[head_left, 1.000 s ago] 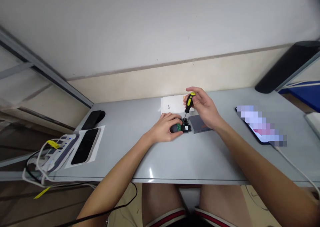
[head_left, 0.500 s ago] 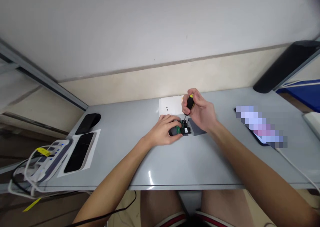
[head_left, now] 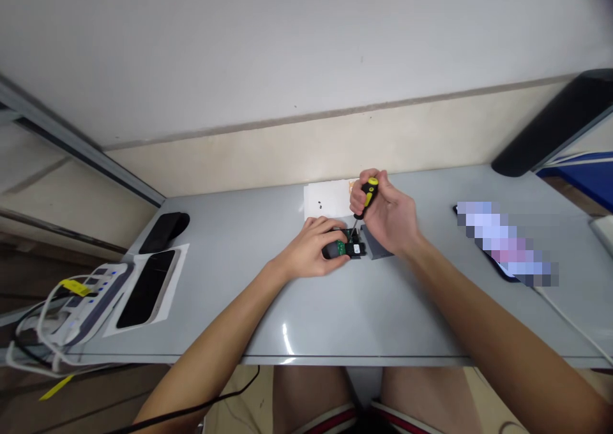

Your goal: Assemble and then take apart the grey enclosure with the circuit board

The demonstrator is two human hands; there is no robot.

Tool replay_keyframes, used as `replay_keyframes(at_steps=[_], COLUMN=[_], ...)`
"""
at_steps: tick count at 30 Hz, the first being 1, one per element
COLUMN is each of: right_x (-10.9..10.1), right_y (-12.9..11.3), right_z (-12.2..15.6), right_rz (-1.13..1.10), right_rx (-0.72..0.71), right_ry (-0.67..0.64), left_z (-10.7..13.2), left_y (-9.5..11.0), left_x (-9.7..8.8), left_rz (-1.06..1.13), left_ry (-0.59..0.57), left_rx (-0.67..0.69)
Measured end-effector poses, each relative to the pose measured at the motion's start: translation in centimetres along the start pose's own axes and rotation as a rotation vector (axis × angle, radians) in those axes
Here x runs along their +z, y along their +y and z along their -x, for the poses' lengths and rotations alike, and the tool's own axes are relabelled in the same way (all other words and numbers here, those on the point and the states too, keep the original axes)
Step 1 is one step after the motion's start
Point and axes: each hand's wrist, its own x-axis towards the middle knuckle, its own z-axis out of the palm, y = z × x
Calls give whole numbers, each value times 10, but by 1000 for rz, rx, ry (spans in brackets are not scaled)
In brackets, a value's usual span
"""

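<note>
My left hand (head_left: 316, 249) is closed around an opened computer mouse (head_left: 355, 249), holding it down on the grey desk. The mouse has a dark rounded end, a green circuit board and a black part with a white label. In my right hand (head_left: 385, 210) is a black and yellow screwdriver (head_left: 369, 193), gripped by the handle. Its shaft slants down into the opened mouse, and the exact tip contact is hard to see. A dark grey flat piece (head_left: 376, 244) lies just right of the mouse, partly under my right hand. Small dark screws (head_left: 320, 205) rest on white paper (head_left: 332, 196) behind.
To the left lie a phone (head_left: 146, 288) on white paper, a black object (head_left: 164, 231) and a power strip (head_left: 90, 300) with tangled cables. On the right are a blurred-out phone (head_left: 502, 242) with a white cable and a black cylinder (head_left: 550, 127).
My right hand has turned the screwdriver, so more of its yellow handle end shows. My left hand and the mouse stay in place; the view has shifted slightly.
</note>
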Motion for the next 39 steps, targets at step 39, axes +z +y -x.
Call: replay_keyframes(at_steps=[39], right_x=[-13], right_y=[-1], right_z=[-2], right_rz=[-188], right_rx=[29], right_ry=[8], left_z=[0], left_y=[1], left_x=[1], left_rz=[27], left_ry=[26], left_rx=[7])
